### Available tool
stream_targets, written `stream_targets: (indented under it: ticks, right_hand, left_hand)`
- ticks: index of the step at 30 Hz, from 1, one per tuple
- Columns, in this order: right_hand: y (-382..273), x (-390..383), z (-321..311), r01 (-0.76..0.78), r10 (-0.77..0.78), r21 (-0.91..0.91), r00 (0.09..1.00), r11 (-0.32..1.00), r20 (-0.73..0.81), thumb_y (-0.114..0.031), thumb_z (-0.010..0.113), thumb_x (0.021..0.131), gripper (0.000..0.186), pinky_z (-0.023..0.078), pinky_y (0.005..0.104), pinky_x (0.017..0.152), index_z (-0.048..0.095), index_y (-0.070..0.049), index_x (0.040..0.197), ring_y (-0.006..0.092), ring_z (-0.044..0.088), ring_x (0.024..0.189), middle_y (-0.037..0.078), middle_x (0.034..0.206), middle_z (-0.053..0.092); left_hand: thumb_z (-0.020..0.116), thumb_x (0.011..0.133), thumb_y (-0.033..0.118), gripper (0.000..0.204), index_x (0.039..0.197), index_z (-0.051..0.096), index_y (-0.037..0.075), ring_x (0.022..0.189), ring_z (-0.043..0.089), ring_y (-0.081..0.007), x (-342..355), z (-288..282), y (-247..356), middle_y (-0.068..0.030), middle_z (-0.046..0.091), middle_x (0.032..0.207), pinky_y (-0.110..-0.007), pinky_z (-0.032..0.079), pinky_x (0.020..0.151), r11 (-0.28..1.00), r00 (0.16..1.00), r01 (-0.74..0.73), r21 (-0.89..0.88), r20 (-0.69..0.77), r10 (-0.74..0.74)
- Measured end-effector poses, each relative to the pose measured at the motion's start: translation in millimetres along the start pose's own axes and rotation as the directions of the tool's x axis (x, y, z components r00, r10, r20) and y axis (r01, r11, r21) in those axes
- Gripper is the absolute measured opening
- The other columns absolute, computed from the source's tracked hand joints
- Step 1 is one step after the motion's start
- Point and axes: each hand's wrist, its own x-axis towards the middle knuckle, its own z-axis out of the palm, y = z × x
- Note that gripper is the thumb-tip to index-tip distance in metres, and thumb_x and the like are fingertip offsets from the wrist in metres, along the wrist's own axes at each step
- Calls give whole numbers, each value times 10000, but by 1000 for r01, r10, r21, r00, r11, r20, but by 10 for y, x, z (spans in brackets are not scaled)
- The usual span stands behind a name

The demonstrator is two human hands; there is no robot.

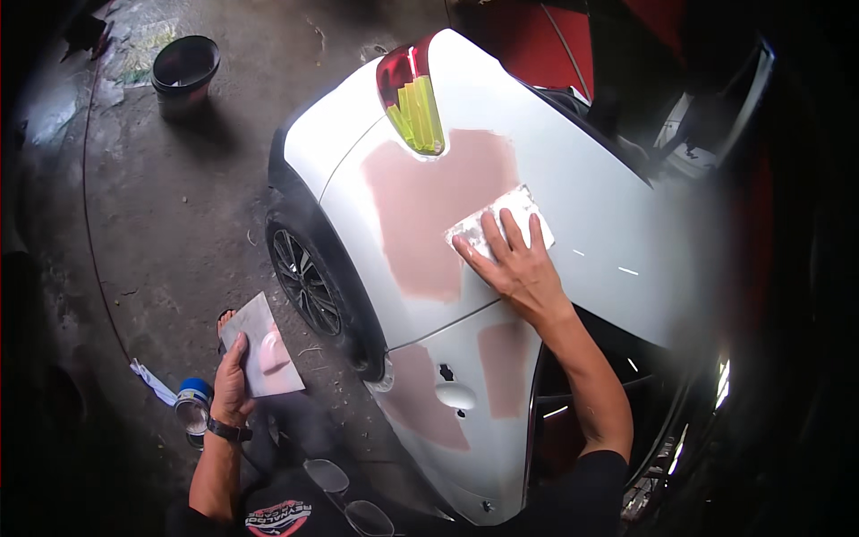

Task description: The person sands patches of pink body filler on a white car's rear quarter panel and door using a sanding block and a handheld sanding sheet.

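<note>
My left hand [232, 387], with a dark watch on its wrist, grips a flat grey-white mixing board [259, 320]. A lump of pink body filler [274, 353] sits on that board. My right hand [522, 266] holds a flat, white-smeared filler spreader [507, 216] against the white car [591, 215], its fingers spread over the top and the far side of its grip hidden. The spreader lies at the right edge of a large dull pink filler patch [420, 210] on the rear panel. Smaller pink patches [504, 367] cover parts of the door around its handle recess.
Yellow-green tape covers part of the red tail light [414, 98]. A black bucket [185, 72] stands on the concrete floor at far left. Near my left forearm are an open tin [191, 413] with a blue rim and a pale cloth [153, 382]. A hose [86, 197] crosses the floor.
</note>
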Motion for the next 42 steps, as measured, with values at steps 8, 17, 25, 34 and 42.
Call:
stream_targets:
  ticks: [8,17,25,34,42]
  right_hand:
    - [349,705,327,57,-60,-85,998,995,-32,-152,551,964,457,455,683,998,567,-263,1407,403,514,1306,192,1358,536]
    - [563,827,422,120,-110,-162,991,979,71,-120,560,963,546,423,669,1059,506,-310,1472,389,505,1333,162,1431,528]
    - [610,750,584,158,-159,-107,987,982,2,-145,567,953,477,472,664,993,566,-268,1414,395,536,1280,172,1357,534]
    - [523,702,290,128,-122,-44,985,991,123,-131,595,935,492,449,678,1009,569,-255,1411,401,527,1288,176,1342,549]
    - [613,937,498,144,-137,-105,988,984,70,-98,609,947,584,432,676,1055,502,-323,1474,389,506,1327,153,1414,540]
  left_hand:
    - [563,1043,386,443,1309,601,33,986,703,-190,233,168,119,-73,713,1126,-358,571,910,991,993,-109,-82,-44,106]
    - [542,1056,342,476,1419,488,39,1136,640,-214,232,-115,132,-88,647,1257,-415,511,1031,979,993,-107,-173,-65,97]
    - [576,1044,355,424,1321,593,35,1006,693,-178,385,209,36,-61,702,1156,-343,567,919,983,990,-132,-126,-59,125]
    - [582,1040,358,430,1320,593,32,1028,681,-179,414,256,27,-60,700,1163,-349,550,947,978,990,-127,-164,-74,116]
    - [583,1039,357,425,1323,591,42,1033,686,-182,382,218,80,-59,702,1163,-357,551,956,974,992,-110,-197,-90,93]
